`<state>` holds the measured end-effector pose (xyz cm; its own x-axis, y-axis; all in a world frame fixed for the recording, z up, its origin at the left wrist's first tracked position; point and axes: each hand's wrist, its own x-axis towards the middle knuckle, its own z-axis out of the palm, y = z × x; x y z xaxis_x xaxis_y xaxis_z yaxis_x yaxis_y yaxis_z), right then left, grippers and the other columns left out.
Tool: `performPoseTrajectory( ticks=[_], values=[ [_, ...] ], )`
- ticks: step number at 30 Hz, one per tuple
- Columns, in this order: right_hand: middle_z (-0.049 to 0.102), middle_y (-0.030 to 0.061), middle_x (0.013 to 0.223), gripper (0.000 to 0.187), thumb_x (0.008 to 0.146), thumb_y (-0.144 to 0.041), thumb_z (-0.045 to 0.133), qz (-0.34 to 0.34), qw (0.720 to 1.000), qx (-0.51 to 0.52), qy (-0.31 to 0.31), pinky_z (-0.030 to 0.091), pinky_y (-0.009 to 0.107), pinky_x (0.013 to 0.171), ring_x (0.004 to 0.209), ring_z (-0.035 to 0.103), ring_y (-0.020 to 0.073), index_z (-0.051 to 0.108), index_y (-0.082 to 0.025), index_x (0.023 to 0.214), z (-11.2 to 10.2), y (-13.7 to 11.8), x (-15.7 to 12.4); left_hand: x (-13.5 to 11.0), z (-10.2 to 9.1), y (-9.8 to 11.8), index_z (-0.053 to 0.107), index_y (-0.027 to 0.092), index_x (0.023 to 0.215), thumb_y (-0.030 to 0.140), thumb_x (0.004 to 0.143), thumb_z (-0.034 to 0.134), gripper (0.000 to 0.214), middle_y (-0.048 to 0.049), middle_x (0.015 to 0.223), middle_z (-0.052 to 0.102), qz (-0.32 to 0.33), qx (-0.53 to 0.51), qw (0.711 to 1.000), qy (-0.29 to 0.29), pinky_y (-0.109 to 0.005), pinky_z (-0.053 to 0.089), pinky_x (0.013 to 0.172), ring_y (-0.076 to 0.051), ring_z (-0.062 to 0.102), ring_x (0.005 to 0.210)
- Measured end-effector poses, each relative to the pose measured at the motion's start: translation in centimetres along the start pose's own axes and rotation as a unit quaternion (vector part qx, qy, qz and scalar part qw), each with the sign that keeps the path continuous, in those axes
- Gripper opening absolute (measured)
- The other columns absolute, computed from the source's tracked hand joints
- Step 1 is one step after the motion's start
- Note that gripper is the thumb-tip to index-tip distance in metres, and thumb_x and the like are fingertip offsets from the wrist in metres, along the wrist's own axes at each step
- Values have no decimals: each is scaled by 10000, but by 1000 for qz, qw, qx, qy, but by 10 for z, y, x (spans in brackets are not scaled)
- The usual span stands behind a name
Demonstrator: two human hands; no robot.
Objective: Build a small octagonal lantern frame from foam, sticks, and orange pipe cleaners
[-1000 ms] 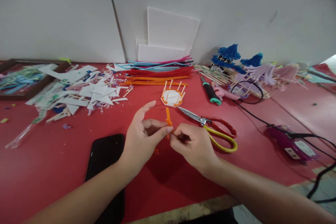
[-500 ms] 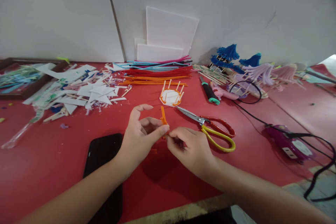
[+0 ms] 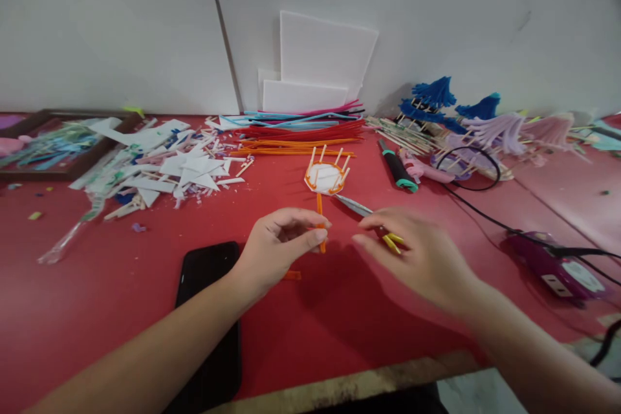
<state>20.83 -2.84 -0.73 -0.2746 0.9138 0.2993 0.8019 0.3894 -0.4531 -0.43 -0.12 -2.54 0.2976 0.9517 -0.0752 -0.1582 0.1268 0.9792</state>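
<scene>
My left hand (image 3: 276,242) pinches a short, upright strip of orange pipe cleaner (image 3: 319,202) between thumb and fingers. Over the scissors (image 3: 354,206) is my right hand (image 3: 424,255), slightly blurred, thumb and fingers apart and nothing held. It hides most of the red and yellow handles. Just beyond my hands, a white polygonal base (image 3: 321,174) has an orange edging and several wooden sticks standing on it. Another short orange piece (image 3: 292,275) lies on the red table beside my left wrist.
A black phone (image 3: 211,330) lies partly under my left forearm. White scraps (image 3: 194,168) are heaped at left, with a brown frame (image 3: 48,174) behind. Coloured pipe cleaners (image 3: 301,134) lie at the back. A black-green tool (image 3: 398,170), corded pink glue gun (image 3: 427,170) and purple power socket (image 3: 553,268) are at right.
My right hand has let go of the orange strip and moved right, over the scissors' handles. My left hand still holds the strip. The view has shifted a little left.
</scene>
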Motion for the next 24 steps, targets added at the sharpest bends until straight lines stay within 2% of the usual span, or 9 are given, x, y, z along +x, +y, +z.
performPoseTrajectory(
  ticks=[2, 3, 5, 7, 9, 12, 14, 19, 24],
  values=[
    [674, 76, 876, 171, 880, -321, 500, 47, 996, -65, -40, 463, 319, 694, 794, 630, 210, 618, -197, 883, -17, 20, -3, -2, 0, 1, 717, 179, 904, 263, 702, 751, 221, -24, 713, 706, -15, 36, 999, -4, -247, 543, 632, -126, 644, 644],
    [667, 85, 860, 189, 877, -327, 487, 76, 991, -95, -50, 456, 319, 671, 776, 628, 217, 614, -188, 865, -25, 30, -5, -3, 0, 1, 723, 192, 947, 279, 701, 751, 263, -22, 694, 703, -25, 51, 998, -6, -237, 534, 583, -133, 641, 637],
    [664, 102, 886, 189, 852, -313, 491, 105, 977, -146, -111, 448, 325, 669, 795, 630, 235, 612, -174, 895, -34, 48, -10, -4, 2, 4, 724, 212, 991, 299, 693, 752, 312, -14, 653, 686, -43, 80, 996, -8, -202, 480, 458, -133, 619, 588],
    [666, 107, 944, 186, 814, -272, 510, 89, 964, -163, -191, 444, 330, 717, 853, 631, 246, 607, -170, 937, -36, 62, -14, -6, 3, 7, 731, 208, 979, 292, 687, 750, 304, -7, 622, 663, -45, 105, 993, -7, -178, 424, 390, -113, 578, 524],
    [664, 109, 962, 200, 780, -235, 519, 77, 953, -172, -236, 432, 325, 732, 868, 625, 247, 595, -163, 951, -34, 70, -16, -6, 4, 8, 737, 194, 959, 267, 683, 746, 285, 1, 607, 642, -31, 125, 992, -12, -170, 415, 387, -88, 537, 480],
    [658, 106, 894, 188, 734, -218, 546, 100, 950, -188, -229, 401, 304, 655, 770, 601, 225, 569, -157, 910, -29, 75, -14, -6, 5, 8, 732, 192, 962, 253, 688, 735, 281, 13, 612, 627, -15, 152, 988, -26, -164, 395, 379, -63, 495, 438],
    [640, 75, 805, 134, 751, -283, 572, 92, 954, -159, -238, 370, 284, 607, 681, 557, 186, 544, -174, 825, -30, 74, -10, -6, 5, 7, 726, 201, 975, 252, 699, 722, 280, 14, 632, 629, -8, 164, 986, -36, -160, 365, 360, -53, 475, 419],
    [530, -9, 660, 443, 691, -596, 653, 55, 937, -70, -336, 289, 244, 544, 579, 422, 125, 458, -198, 698, -47, 71, -6, -7, 6, 7, 716, 207, 973, 239, 711, 709, 264, 16, 615, 623, 8, 172, 985, -30, -163, 385, 363, -63, 498, 421],
    [500, -1, 703, 475, 753, -656, 545, 13, 916, -32, -400, 268, 250, 569, 617, 423, 134, 444, -194, 712, -58, 66, -5, -7, 7, 7, 716, 196, 943, 213, 699, 708, 245, -6, 686, 665, 18, 170, 984, -40, -196, 504, 496, -101, 606, 539]
  ],
)
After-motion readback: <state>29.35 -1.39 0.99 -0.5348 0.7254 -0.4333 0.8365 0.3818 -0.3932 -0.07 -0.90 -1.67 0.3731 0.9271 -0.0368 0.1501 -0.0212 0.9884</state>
